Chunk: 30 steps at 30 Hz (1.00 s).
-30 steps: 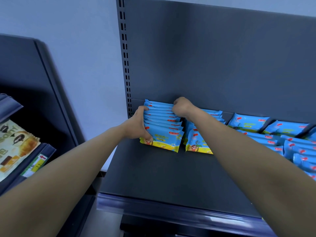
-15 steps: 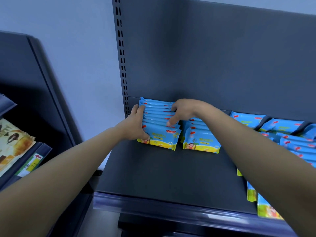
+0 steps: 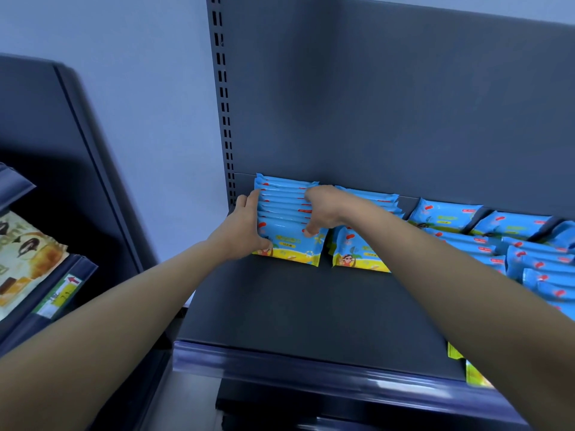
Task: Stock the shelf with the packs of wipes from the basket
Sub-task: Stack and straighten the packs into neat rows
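Note:
Blue and yellow packs of wipes stand in rows at the back of a dark grey shelf (image 3: 295,306). The leftmost row (image 3: 289,213) holds several packs leaning on the back panel. My left hand (image 3: 241,228) grips that row's left side, thumb across the front pack's lower corner. My right hand (image 3: 320,208) lies over the row's right side, fingers curled down onto the front pack. A second row (image 3: 357,253) sits just to the right, partly behind my right forearm. The basket is out of view.
More rows of wipes (image 3: 529,244) fill the shelf's right side. A slotted upright (image 3: 224,104) borders the shelf on the left. A neighbouring dark shelf unit holds a snack bag (image 3: 21,253) behind a price rail (image 3: 59,297). The shelf's front lip (image 3: 280,362) runs below.
My right hand has moved from a fist on top of the left row down onto its front pack. The left hand stays on the row's left side.

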### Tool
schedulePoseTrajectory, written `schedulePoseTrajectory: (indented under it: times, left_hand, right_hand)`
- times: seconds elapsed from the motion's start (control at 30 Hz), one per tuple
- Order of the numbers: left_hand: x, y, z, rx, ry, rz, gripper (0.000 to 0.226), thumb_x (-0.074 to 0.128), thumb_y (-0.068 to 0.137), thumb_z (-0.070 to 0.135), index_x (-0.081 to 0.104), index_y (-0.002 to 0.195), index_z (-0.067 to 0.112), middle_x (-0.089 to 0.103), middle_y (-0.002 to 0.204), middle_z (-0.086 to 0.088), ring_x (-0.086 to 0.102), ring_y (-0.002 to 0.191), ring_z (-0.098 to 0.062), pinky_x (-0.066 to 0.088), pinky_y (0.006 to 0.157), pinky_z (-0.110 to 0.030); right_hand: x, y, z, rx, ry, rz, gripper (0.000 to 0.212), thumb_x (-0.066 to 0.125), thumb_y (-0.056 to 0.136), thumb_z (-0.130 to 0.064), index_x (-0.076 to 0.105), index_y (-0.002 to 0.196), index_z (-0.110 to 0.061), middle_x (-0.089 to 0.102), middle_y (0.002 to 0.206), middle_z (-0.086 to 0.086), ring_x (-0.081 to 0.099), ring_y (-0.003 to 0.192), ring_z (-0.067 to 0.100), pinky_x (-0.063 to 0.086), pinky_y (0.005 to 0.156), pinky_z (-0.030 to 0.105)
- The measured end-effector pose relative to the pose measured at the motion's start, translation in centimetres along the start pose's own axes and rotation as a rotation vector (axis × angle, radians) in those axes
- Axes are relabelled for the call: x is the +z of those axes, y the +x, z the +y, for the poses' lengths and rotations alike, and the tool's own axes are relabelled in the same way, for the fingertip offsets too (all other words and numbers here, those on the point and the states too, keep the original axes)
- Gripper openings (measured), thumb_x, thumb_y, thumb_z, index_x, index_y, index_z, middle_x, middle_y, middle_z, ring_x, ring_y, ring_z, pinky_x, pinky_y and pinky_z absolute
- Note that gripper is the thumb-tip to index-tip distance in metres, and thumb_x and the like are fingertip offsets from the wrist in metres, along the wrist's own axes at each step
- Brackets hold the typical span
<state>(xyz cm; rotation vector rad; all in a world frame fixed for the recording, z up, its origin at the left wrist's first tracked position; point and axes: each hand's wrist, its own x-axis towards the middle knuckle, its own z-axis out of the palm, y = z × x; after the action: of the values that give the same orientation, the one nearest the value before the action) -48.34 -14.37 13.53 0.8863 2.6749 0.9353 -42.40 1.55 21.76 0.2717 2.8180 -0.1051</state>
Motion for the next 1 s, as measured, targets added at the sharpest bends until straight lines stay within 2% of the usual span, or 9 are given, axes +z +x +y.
schedulePoseTrajectory:
  times: [0.07,0.17,0.27,0.4,0.47,0.6,0.77,0.9,1.0]
  left_hand:
    - [0.0,-0.2,-0.1,0.013,0.015,0.0,0.105,0.078,0.069,0.016,0.007,0.146,0.016,0.028,0.128,-0.004,0.05,0.107,-0.021,0.046,0.088,-0.028]
    - [0.1,-0.5,-0.2,0.013,0.066,-0.049,0.114,0.082,0.067,0.023,0.0,0.147,0.017,0.021,0.13,-0.002,0.047,0.101,-0.017,0.046,0.091,-0.03]
    - [0.3,-0.6,-0.1,0.002,0.086,-0.028,0.113,0.081,0.067,0.023,0.002,0.147,0.018,0.021,0.132,-0.004,0.05,0.101,-0.017,0.048,0.091,-0.033]
    - [0.7,-0.8,-0.2,-0.001,0.167,0.003,0.111,0.08,0.067,0.028,0.003,0.146,0.015,0.017,0.138,-0.007,0.051,0.108,-0.026,0.049,0.092,-0.038]
    - [0.6,-1.0,-0.2,-0.015,0.258,0.007,0.115,0.081,0.062,0.038,0.004,0.145,0.017,0.014,0.14,-0.008,0.045,0.116,-0.03,0.048,0.092,-0.045]
    - [-0.1,-1.2,0.9,0.028,0.466,0.082,0.119,0.078,0.059,0.051,0.005,0.146,0.016,0.013,0.144,-0.007,0.029,0.125,-0.032,0.039,0.098,-0.044]
    - [0.3,-0.9,3.1,0.183,0.565,0.156,0.106,0.073,0.068,0.05,0.011,0.147,0.015,0.014,0.148,-0.009,0.019,0.134,-0.032,0.015,0.112,-0.043]
    - [0.8,-0.3,4.7,0.293,0.516,0.168,0.09,0.068,0.075,0.042,0.018,0.145,0.014,0.02,0.147,-0.007,0.021,0.134,-0.029,0.011,0.113,-0.041]
    - [0.9,0.2,4.7,0.286,0.587,0.093,0.097,0.071,0.07,0.048,0.017,0.145,0.015,0.02,0.146,-0.006,0.02,0.135,-0.028,0.01,0.113,-0.043]
  right_hand:
    - [0.1,-0.2,-0.1,-0.013,0.0,0.004,0.059,0.076,0.076,-0.026,0.049,0.125,-0.005,0.057,0.122,0.009,0.057,0.105,0.025,0.048,0.083,0.033]
    - [0.6,-0.5,-0.2,-0.032,-0.003,0.001,0.07,0.076,0.077,-0.022,0.038,0.134,-0.007,0.053,0.124,0.008,0.054,0.103,0.023,0.046,0.078,0.031]
    - [1.0,-0.6,0.1,-0.034,0.032,-0.004,0.082,0.075,0.078,-0.018,0.025,0.143,-0.008,0.049,0.129,0.009,0.052,0.11,0.025,0.045,0.081,0.031]
    - [0.6,-0.8,0.8,-0.039,0.01,0.005,0.074,0.073,0.079,-0.015,0.033,0.141,-0.012,0.047,0.135,0.008,0.048,0.118,0.025,0.043,0.085,0.03]
    - [-0.4,-1.1,1.6,-0.034,0.069,0.043,0.07,0.07,0.08,-0.011,0.037,0.141,-0.016,0.044,0.14,0.006,0.046,0.124,0.025,0.042,0.092,0.029]
    - [-2.5,-2.3,3.6,-0.01,0.173,0.18,0.055,0.068,0.083,-0.012,0.048,0.135,-0.013,0.052,0.133,0.007,0.051,0.12,0.023,0.041,0.094,0.028]
    - [-2.3,-3.7,5.5,0.042,0.206,0.224,0.049,0.067,0.084,-0.014,0.053,0.131,-0.012,0.057,0.129,0.007,0.054,0.116,0.022,0.041,0.095,0.028]
    - [-1.7,-4.6,6.3,0.082,0.208,0.255,0.044,0.065,0.087,-0.015,0.054,0.129,-0.012,0.058,0.126,0.007,0.055,0.114,0.023,0.043,0.095,0.029]
    - [-1.0,-4.7,6.0,0.102,0.249,0.262,0.041,0.061,0.089,-0.013,0.055,0.129,-0.011,0.059,0.124,0.007,0.055,0.114,0.023,0.044,0.097,0.029]
